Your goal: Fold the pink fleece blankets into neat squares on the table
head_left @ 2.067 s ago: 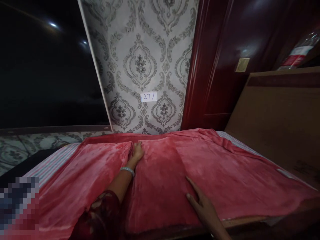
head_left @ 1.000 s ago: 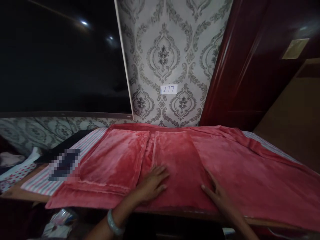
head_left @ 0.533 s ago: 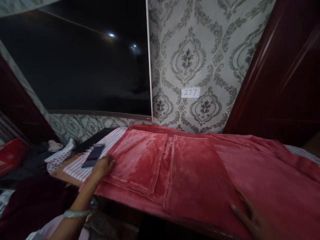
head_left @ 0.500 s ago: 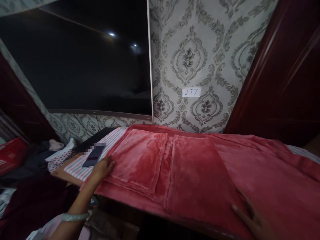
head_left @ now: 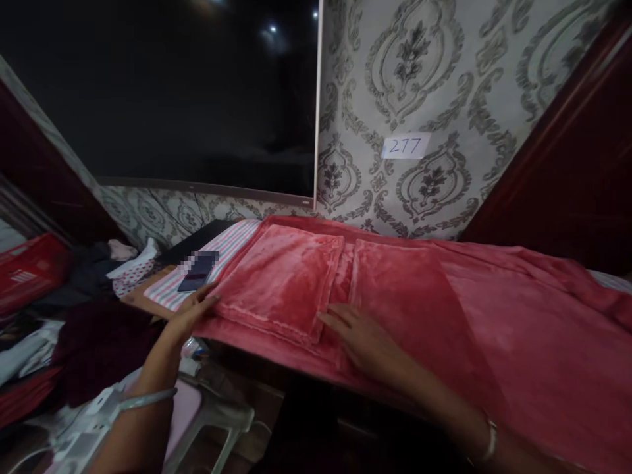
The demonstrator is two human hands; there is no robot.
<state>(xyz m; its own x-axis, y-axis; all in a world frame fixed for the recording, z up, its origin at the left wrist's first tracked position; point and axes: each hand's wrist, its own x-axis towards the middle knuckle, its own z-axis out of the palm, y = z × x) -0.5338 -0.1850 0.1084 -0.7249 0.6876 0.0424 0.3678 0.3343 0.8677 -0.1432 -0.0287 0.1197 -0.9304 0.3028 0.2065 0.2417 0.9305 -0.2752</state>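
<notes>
Red plush blanket [head_left: 533,329] lies over a tabletop [head_left: 134,297] beneath a patterned wall. The whole of it carries a soft sheen.

Head view, taking the folded square [head_left: 284,280] on the blanket's left part as clock centre. The square lies flat, its layered hems showing along the near edge. A second folded panel [head_left: 402,289] lies at 3 o'clock, a narrow rumpled strip of plush between the two.

Left hand [head_left: 190,313] at 8 to 9 o'clock: fingers loosely bent and partly open, tips at the square's near-left corner. Cannot tell whether cloth is pinched.

Right hand [head_left: 363,339] at 4 o'clock: half open, fingers reaching toward the square, tips at its right hem near the near corner. A grip on the hem cannot be made out either.

Around: striped cloth [head_left: 234,240] at 10 o'clock, phone [head_left: 200,271] on it at about 9. Dark screen [head_left: 197,99] at 11, card marked 277 [head_left: 405,146] at 2. Stool [head_left: 217,411] at 7, below.

Handling, my judgement: limp, soft, not fragile; light per layer, heavier in bulk; layers apt to slide or sag. Best hold is both opposite hems together, thumbs above, fingers beneath every layer.
</notes>
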